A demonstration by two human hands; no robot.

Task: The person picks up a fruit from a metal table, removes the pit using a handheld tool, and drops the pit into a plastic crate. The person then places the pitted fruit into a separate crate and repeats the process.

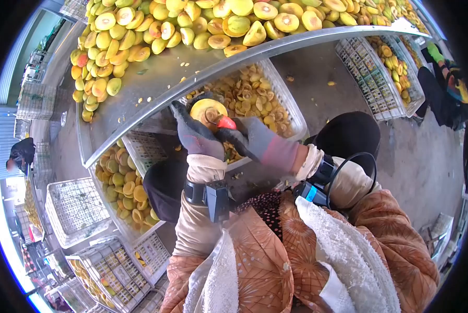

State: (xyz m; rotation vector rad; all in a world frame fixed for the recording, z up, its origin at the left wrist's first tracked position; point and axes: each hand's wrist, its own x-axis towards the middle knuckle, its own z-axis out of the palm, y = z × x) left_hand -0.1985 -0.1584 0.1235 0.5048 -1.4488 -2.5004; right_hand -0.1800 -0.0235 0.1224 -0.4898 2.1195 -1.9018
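My left hand [197,128], in a grey and purple glove, is closed round a halved yellow fruit [208,111] whose cut face shows a brown centre. In my right hand [255,140], also gloved, is a small tool with a red handle [226,122], held against the fruit; its working end is hard to make out. Both hands are just below the rim of a metal table [192,81]. Under them is a white crate [286,94] holding yellow-brown fruit pieces [249,94].
Halved fruits [161,26] are heaped on the metal table. A crate of fruit halves [121,182] stands at lower left, beside a white crate [77,208]. More crates [377,78] and a person [445,88] are at right; another person [22,155] is far left.
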